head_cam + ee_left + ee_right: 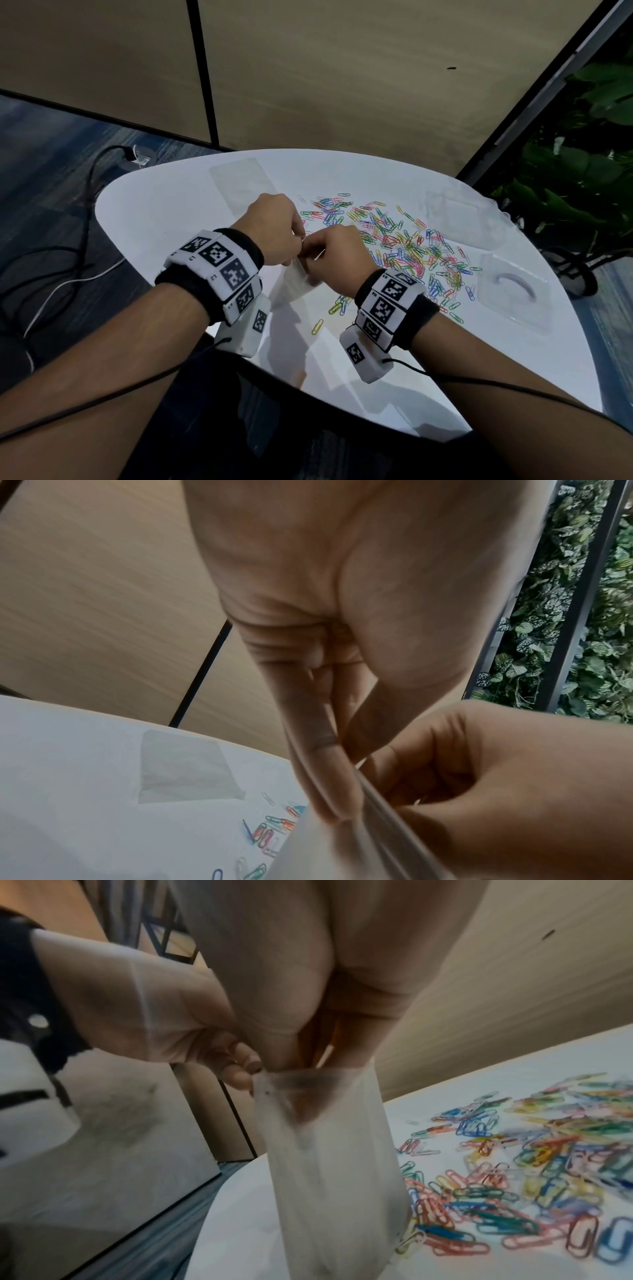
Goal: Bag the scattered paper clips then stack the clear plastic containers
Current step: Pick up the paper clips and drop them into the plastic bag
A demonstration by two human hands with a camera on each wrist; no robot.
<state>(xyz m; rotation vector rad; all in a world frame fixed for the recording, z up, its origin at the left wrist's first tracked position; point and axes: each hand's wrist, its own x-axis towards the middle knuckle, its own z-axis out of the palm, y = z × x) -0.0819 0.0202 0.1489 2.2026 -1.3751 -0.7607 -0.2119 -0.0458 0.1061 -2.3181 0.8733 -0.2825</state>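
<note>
At frame centre, a translucent bag (297, 278) hangs above the white table (164, 205), both hands pinching its mouth.
Left hand (274, 230) and right hand (337, 257) grip opposite rim edges; paper clips (407, 243) lie scattered right; clear containers (510, 291) sit far right.

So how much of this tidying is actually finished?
Almost none. Both hands, left and right, pinch the mouth of a clear bag, apparently opening it. The clips lie scattered on the table. Two clear containers sit apart, unstacked. A second bag lies flat.
</note>
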